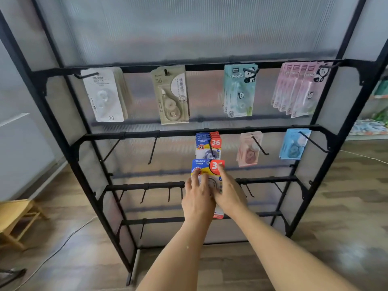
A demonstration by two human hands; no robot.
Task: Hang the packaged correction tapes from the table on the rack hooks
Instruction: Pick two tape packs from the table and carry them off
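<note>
Before a black rack (315, 128), left hand (197, 198) and right hand (227, 192) both grip a blue correction tape pack (201, 165).

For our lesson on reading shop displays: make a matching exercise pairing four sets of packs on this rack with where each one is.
Things:
1. white packs
2. pink panda packs
3. light blue packs
4. blue-and-red pack

Places:
A. top rail, far right
B. held in both hands, at the hook tip
C. top rail, far left
D. middle rail, far right

Pairs: 1-C, 2-A, 3-D, 4-B
</note>
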